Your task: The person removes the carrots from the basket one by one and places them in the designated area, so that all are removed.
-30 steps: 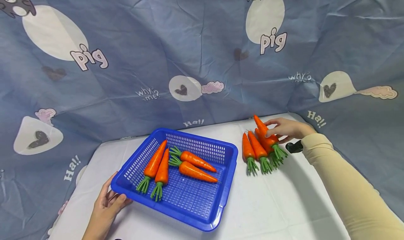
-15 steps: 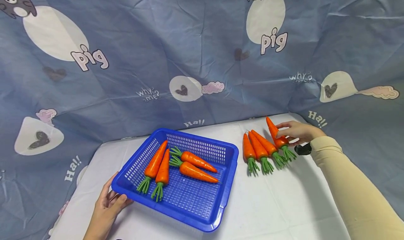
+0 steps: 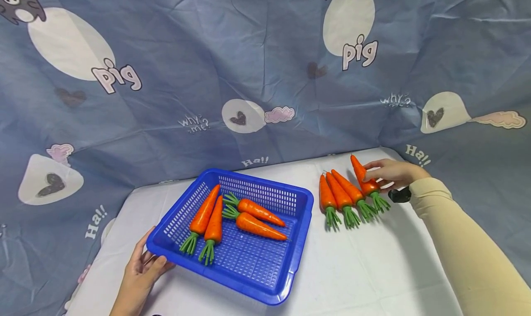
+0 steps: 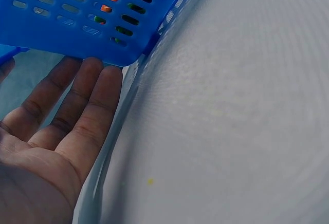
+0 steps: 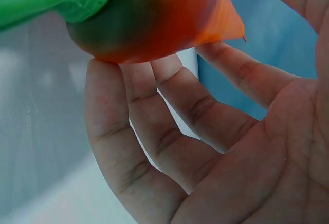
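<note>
Orange carrots [image 3: 341,197] lie beside the blue basket [image 3: 300,228].

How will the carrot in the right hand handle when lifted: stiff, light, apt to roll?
The carrot looks glossy and moulded, so it is probably stiff plastic, light for its size and somewhat slick. The right hand holds it with fingertips only, which suggests little weight. Its round tapered body would likely roll in an arc on the table if pushed.

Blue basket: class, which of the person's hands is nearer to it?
Left. The left hand touches the blue basket at its near left corner; the right hand is off to its right, holding a carrot.
</note>
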Demonstrator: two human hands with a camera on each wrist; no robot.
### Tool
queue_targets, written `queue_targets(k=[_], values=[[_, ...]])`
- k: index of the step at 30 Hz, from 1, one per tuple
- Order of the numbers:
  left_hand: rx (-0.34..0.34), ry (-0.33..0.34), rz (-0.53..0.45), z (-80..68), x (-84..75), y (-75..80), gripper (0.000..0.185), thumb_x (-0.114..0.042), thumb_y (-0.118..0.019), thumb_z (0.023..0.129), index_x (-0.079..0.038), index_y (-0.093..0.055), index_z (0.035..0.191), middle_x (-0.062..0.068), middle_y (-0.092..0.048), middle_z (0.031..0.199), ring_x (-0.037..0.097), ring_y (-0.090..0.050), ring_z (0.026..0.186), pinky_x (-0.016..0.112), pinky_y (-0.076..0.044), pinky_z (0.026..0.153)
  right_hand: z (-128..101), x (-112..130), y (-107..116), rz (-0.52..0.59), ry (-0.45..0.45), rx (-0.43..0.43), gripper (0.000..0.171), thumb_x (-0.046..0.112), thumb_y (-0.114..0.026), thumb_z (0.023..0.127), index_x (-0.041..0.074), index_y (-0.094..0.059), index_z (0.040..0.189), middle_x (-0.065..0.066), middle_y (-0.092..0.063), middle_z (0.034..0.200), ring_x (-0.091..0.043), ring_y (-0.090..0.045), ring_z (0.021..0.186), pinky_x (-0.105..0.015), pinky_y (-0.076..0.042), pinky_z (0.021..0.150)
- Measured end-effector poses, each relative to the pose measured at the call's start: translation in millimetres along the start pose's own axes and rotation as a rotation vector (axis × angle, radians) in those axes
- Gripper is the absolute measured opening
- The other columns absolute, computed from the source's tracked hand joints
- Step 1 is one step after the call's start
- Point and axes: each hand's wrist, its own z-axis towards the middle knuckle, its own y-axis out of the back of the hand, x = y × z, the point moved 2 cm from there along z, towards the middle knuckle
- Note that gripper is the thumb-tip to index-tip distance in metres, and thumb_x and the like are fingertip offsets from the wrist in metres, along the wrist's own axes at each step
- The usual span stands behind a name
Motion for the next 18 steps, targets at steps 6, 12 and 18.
queue_targets(k=[6,12,18], values=[[0.0,-0.011,-0.002,-0.5,-1.1,-0.8,0.072,0.001,-0.055,0.11,-0.022,-0.024,0.171,-0.019,-0.069,0.135,0.005,-0.075,0.112,0.029,-0.068,0.086,0.1,-4.4,7.2,-0.01,-0.015,-0.008,0.085,0.029,-0.06,0.107,-0.005,-0.013,0.168,-0.01,-0.063,0.135,-0.014,-0.067,0.104,-0.035,-0.06,0.093],[-0.019,0.016,0.029,0.0,-1.8,-1.2,0.073,-0.002,-0.056,0.11,-0.024,-0.024,0.171,-0.022,-0.068,0.134,0.003,-0.074,0.111,0.027,-0.068,0.086,-1.4,-9.3,12.5,-0.037,-0.033,-0.009,0.086,0.03,-0.06,0.107,-0.006,-0.011,0.168,-0.02,-0.057,0.145,-0.017,-0.067,0.11,-0.036,-0.061,0.095],[-0.041,0.049,0.062,0.4,-2.4,-2.7,0.072,-0.007,-0.058,0.111,-0.027,-0.024,0.172,-0.025,-0.067,0.133,0.001,-0.074,0.111,0.026,-0.067,0.086,-2.3,-12.2,15.6,-0.046,-0.056,-0.034,0.074,0.031,-0.063,0.105,-0.002,-0.026,0.159,-0.014,-0.061,0.133,-0.019,-0.066,0.11,-0.035,-0.062,0.091]])
